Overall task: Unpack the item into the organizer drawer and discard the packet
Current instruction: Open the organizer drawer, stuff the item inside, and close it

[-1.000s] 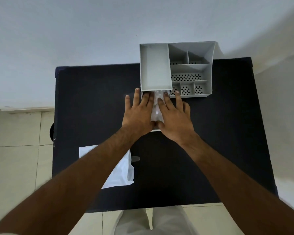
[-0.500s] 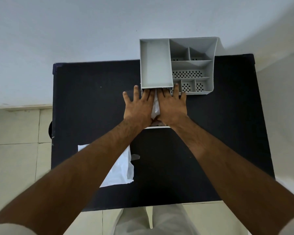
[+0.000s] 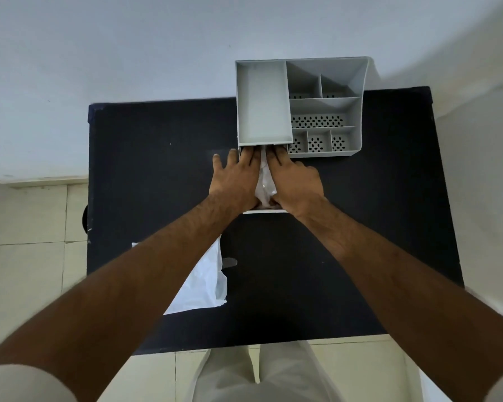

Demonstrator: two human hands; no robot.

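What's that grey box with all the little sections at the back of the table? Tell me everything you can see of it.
The grey organizer looks like matte plastic and stands at the far edge of the black table, against the pale wall. On top, its left side is one long plain tray; the right side is split into smaller open compartments, several with perforated floors. All look empty. At the front left, a drawer is pulled out toward the person, holding a crumpled white item pressed by the left hand and right hand.

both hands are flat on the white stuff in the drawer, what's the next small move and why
Probably lift both hands out. The left hand and right hand press the white item into the pulled-out drawer of the grey organizer, fingertips under its top. The drawer cannot be pushed shut until they clear; the white packet waits.
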